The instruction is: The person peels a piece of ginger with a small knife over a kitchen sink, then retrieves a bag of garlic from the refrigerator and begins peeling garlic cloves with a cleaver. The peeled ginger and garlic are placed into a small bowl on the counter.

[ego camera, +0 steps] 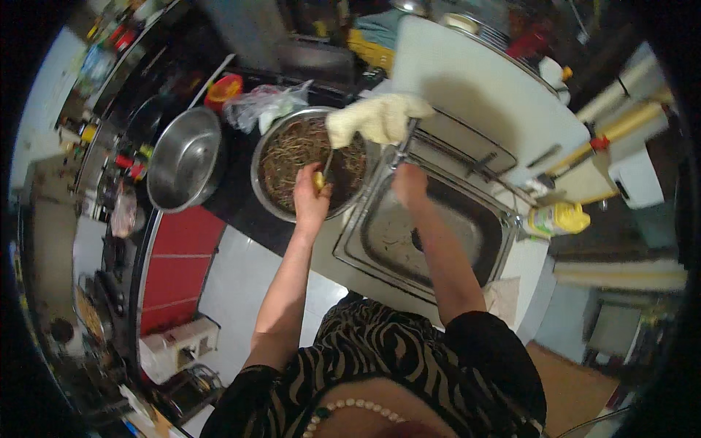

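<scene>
My left hand is over a round steel basin, its fingers around a small tool with a yellow handle and a thin, narrow metal part. Many thin brownish stems fill that basin, with dark water on its right side. My right hand is at the base of the metal faucet, over the far left corner of the steel sink. Its fingers are turned away from me, so whether they grip the faucet is hidden. A pale yellow cloth hangs over the faucet, partly above the basin.
On the left, a bare steel bowl stands on the dark counter. A clear plastic bag lies behind the basin. A white board is behind the sink, with a wire rack before it. At right stands a yellow-capped bottle.
</scene>
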Tool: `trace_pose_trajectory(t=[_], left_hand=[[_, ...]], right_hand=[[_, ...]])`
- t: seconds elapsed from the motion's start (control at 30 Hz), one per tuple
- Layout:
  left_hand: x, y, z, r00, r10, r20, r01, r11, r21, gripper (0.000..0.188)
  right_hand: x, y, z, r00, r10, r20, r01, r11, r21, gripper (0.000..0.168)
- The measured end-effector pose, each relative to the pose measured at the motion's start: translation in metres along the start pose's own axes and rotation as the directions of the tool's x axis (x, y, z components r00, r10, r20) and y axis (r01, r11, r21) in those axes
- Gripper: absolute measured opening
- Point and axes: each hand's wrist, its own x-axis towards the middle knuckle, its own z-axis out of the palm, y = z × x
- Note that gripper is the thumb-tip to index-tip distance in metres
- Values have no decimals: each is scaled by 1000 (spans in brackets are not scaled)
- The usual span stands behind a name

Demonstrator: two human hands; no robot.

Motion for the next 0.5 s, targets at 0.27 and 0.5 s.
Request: trace_pose_trajectory(t=[0.27, 0.5], left_hand=[[-9, 37, 21, 939, -65, 337, 264, 767, -585, 43], [-35, 31, 38, 901, 218, 374, -277, 955, 109, 41]], right_hand=[[-50, 66, -51, 949, 88, -301, 34, 926, 376, 28], [-71, 113, -83, 885, 452, 114, -102, -50, 994, 20]])
